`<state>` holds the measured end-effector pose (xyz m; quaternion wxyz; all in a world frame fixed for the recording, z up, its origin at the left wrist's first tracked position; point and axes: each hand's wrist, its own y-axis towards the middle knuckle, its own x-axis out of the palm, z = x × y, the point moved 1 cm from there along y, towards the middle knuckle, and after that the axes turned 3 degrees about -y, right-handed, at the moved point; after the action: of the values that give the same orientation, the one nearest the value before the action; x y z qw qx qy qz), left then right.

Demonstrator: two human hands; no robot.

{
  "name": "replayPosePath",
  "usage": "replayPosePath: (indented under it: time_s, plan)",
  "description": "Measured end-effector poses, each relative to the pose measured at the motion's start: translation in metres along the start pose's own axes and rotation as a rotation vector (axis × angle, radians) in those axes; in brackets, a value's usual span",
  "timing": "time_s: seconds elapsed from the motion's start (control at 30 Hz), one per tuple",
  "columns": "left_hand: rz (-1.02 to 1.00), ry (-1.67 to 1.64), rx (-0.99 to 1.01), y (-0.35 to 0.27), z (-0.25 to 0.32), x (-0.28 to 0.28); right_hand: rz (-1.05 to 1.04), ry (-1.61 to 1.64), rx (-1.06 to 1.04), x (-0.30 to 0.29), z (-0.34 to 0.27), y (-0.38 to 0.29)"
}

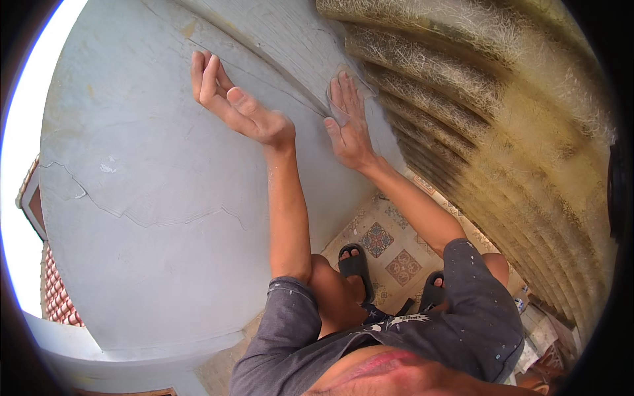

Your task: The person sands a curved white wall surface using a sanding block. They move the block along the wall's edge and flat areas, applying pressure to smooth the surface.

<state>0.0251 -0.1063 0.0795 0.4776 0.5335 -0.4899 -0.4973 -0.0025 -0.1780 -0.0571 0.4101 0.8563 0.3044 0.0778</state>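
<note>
My left hand [242, 106] is raised in front of a grey-painted wall [163, 257], its palm turned up and its fingers loosely curled, with nothing visible in it. Whether its back touches the wall cannot be told. To the right, my right hand [350, 119] lies nearly flat on the wall beside a long groove [277, 64]. A thin, translucent sheet [365, 88] sits under and around its fingers, with one fold over them. The sheet's material is unclear. A jagged crack or raised edge [163, 223] crosses the lower left of the wall.
Corrugated, fibrous roofing sheets [520, 133] rise close by my right arm. Patterned floor tiles [391, 242] lie below, under my feet in dark sandals [354, 267]. Cluttered items [540, 331] sit at lower right. A red tiled roof [59, 292] shows beyond the wall's left edge.
</note>
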Motion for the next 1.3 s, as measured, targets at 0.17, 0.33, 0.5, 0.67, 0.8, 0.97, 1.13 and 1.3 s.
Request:
replayPosePath:
  time_s: [0.17,0.33,0.5,0.67,0.8,0.97,1.13,1.3]
  plan:
    - [0.064,-0.009,0.0,-0.01,-0.015,-0.013,0.154,0.074,-0.202,-0.002,-0.012,0.036]
    - [0.224,-0.145,-0.035,0.009,-0.002,-0.018,0.066,0.048,-0.129,-0.005,-0.013,0.026]
    - [0.212,-0.27,-0.022,0.01,0.018,0.01,0.042,0.195,-0.083,-0.021,-0.005,0.034]
    - [0.302,-0.324,-0.008,0.003,0.0,-0.007,0.035,0.071,-0.094,-0.003,-0.014,0.02]
    - [0.265,-0.337,-0.062,0.003,-0.005,-0.012,0.106,0.08,-0.223,-0.002,-0.023,0.038]
    - [0.238,-0.382,-0.073,0.003,-0.008,-0.024,0.126,-0.056,-0.329,0.0,-0.035,0.045]
    - [0.239,-0.424,-0.073,0.006,-0.011,-0.031,0.097,-0.233,-0.403,0.003,-0.021,0.012]
    - [0.24,-0.4,-0.009,0.009,-0.005,-0.03,0.165,-0.231,-0.523,-0.003,-0.057,0.074]
